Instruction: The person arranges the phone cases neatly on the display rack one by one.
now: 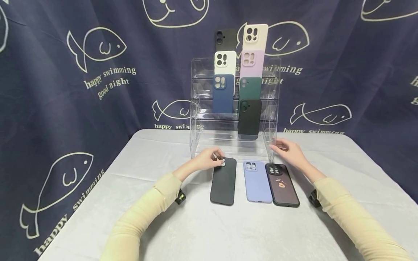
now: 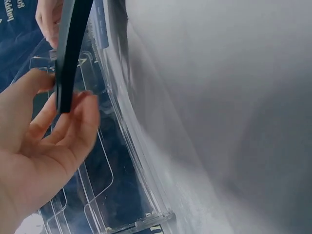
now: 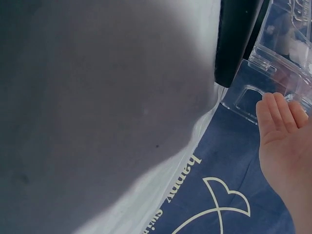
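With fingers and thumb, my left hand pinches the upper left corner of a black phone case. Seen edge-on in the left wrist view, the phone case passes between thumb and fingers. My right hand is at the lower right side of a clear acrylic display rack. In the right wrist view its fingers extend up to the rack's side panel. Between the hands lie a lavender phone case and a dark printed phone case, side by side.
The rack's tiers hold two columns of phone cases: a blue case, a white case and a black one at left; cream, lilac, green and black ones at right. Behind the cloth-covered table hangs a navy fish-print curtain.
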The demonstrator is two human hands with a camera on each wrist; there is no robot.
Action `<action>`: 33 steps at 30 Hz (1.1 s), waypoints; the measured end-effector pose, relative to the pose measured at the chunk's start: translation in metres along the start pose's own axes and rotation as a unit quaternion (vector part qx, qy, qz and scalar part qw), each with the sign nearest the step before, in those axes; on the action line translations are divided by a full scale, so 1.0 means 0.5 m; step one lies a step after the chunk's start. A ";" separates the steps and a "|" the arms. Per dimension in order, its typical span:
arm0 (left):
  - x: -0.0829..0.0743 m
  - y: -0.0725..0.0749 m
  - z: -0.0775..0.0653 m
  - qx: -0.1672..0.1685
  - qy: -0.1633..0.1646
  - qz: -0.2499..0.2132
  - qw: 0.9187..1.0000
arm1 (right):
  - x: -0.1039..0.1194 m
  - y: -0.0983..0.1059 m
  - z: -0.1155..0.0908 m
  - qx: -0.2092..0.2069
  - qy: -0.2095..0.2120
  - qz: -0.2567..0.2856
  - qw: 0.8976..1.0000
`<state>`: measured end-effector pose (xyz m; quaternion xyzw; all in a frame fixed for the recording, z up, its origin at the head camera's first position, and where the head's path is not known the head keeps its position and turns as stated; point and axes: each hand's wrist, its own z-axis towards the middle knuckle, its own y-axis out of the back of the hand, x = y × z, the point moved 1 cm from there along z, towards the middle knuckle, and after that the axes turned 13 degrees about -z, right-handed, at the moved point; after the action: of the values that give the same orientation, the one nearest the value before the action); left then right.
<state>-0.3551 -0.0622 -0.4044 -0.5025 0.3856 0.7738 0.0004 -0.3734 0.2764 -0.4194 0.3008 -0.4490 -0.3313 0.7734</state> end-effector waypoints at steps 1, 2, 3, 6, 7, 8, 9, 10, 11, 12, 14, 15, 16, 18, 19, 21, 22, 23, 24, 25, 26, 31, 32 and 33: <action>-0.001 0.000 0.000 -0.011 0.001 -0.015 1.000 | 0.001 0.001 0.000 -0.001 0.001 -0.001 1.000; -0.001 0.001 0.001 -0.020 0.005 -0.031 0.999 | 0.001 0.002 -0.001 0.000 0.001 -0.002 1.000; -0.001 0.001 0.001 -0.029 0.010 -0.046 0.998 | 0.001 0.002 -0.001 0.000 0.000 -0.004 1.000; 0.001 0.004 -0.001 -0.051 0.031 -0.073 0.996 | 0.002 -0.001 -0.002 0.005 -0.003 -0.006 1.000; 0.001 0.006 -0.002 -0.057 0.037 -0.075 0.995 | 0.002 -0.002 -0.002 0.006 -0.004 -0.006 1.000; 0.000 0.008 -0.003 -0.060 0.043 -0.079 0.994 | 0.001 -0.003 -0.002 0.008 -0.006 -0.008 1.000; -0.001 0.010 -0.003 -0.063 0.048 -0.080 0.994 | 0.001 -0.003 -0.002 0.008 -0.009 -0.009 1.000; -0.003 0.013 -0.004 -0.064 0.052 -0.080 0.993 | 0.001 -0.003 -0.002 0.008 -0.009 -0.008 1.000; -0.004 0.016 -0.003 -0.064 0.056 -0.083 0.993 | 0.000 -0.003 -0.002 0.009 -0.011 -0.008 1.000; -0.005 0.018 -0.003 -0.065 0.058 -0.086 0.992 | 0.000 -0.002 -0.002 0.010 -0.012 -0.008 1.000; -0.008 0.022 -0.003 -0.069 0.058 -0.094 0.992 | 0.001 -0.001 -0.002 0.011 -0.015 -0.011 1.000; -0.009 0.024 -0.003 -0.072 0.054 -0.097 0.991 | 0.001 -0.001 -0.002 0.011 -0.016 -0.010 1.000; -0.010 0.025 -0.003 -0.076 0.049 -0.101 0.991 | 0.001 0.000 -0.002 0.012 -0.016 -0.010 1.000; -0.014 0.028 -0.006 -0.089 0.039 -0.105 0.990 | 0.001 0.001 -0.002 0.012 -0.018 -0.013 1.000; -0.016 0.028 -0.007 -0.096 0.031 -0.106 0.989 | 0.001 0.000 -0.002 0.012 -0.018 -0.013 1.000; -0.021 0.031 -0.009 -0.114 0.016 -0.104 0.988 | 0.000 0.000 -0.002 0.012 -0.018 -0.013 1.000; -0.024 0.032 -0.011 -0.124 0.010 -0.100 0.987 | 0.000 0.000 -0.002 0.012 -0.018 -0.013 1.000; -0.026 0.033 -0.012 -0.134 0.003 -0.093 0.987 | 0.000 -0.001 -0.002 0.012 -0.018 -0.013 1.000; -0.028 0.034 -0.013 -0.143 -0.005 -0.087 0.986 | 0.000 -0.001 -0.002 0.012 -0.018 -0.012 1.000; -0.030 0.036 -0.014 -0.150 -0.012 -0.080 0.985 | 0.000 -0.001 -0.002 0.012 -0.018 -0.012 1.000; -0.032 0.037 -0.014 -0.158 -0.019 -0.073 0.985 | 0.000 -0.001 -0.002 0.012 -0.017 -0.011 1.000; -0.039 0.041 -0.012 -0.187 -0.046 -0.049 0.980 | 0.000 -0.001 -0.002 0.008 -0.015 -0.009 1.000; -0.041 0.042 -0.012 -0.192 -0.049 -0.048 0.979 | 0.000 -0.001 -0.002 0.008 -0.015 -0.009 1.000; -0.043 0.044 -0.011 -0.197 -0.054 -0.046 0.978 | 0.000 -0.001 -0.002 0.007 -0.015 -0.009 1.000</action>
<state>-0.3488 -0.0723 -0.3757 -0.4674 0.2014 0.8597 -0.0422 -0.3726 0.2764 -0.4199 0.3054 -0.4605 -0.3394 0.7612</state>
